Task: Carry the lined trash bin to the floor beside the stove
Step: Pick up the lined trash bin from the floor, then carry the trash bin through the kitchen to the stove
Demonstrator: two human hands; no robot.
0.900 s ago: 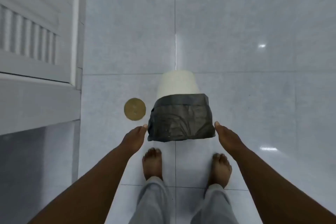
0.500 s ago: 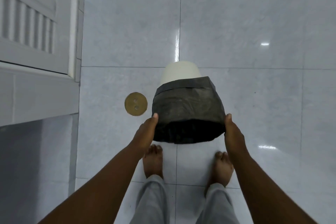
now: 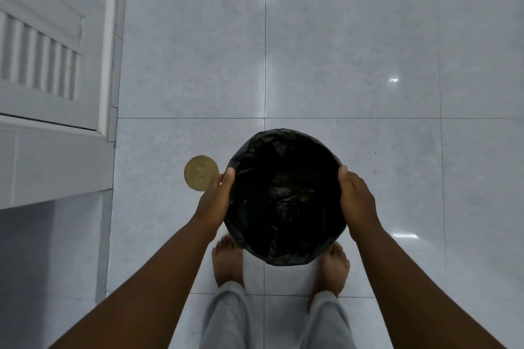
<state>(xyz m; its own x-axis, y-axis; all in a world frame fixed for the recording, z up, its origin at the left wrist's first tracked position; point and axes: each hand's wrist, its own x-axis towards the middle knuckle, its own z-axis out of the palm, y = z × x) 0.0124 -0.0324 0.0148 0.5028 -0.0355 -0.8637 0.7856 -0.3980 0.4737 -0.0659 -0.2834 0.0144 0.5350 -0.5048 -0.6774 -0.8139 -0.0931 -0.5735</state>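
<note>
Nothing readable is being shown anywhere here, tbh. No text, brand or number is being displayed on the black liner of the trash bin [image 3: 285,195], and none is being seen on the floor tiles [image 3: 354,51] or the white louvered door [image 3: 42,45]. Only 2 small dents, not letters, are being shown on the brass floor disc [image 3: 201,173].
</note>
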